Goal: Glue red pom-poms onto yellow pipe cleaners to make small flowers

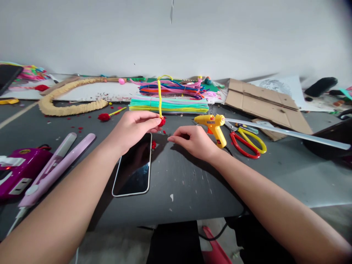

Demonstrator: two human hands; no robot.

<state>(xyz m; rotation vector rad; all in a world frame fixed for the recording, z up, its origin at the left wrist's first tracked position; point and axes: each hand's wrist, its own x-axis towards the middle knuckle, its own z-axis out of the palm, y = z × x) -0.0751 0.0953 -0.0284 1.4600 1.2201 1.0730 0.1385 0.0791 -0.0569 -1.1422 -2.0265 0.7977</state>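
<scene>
My left hand [137, 128] is closed in a pinch on a small red fuzzy flower [162, 121]. Its bent yellow pipe cleaner stem [160, 97] points up. My right hand [194, 141] is curled low over the table, thumb and forefinger together at the tips; whatever they may hold is too small or hidden to make out. Just right of it lies a yellow glue gun [213, 126]. Below my left hand, a phone [133, 168] with a dark screen lies flat, and another red fuzzy piece [153, 145] rests at its right edge.
Bundled pipe cleaners [169, 105] lie at the back. To the left are a red flower [104, 117], a pink hair straightener [59, 165] and a purple power box [23, 170]. Scissors [246, 141], a clear glue stick [288, 134] and folded cardboard [264, 102] occupy the right.
</scene>
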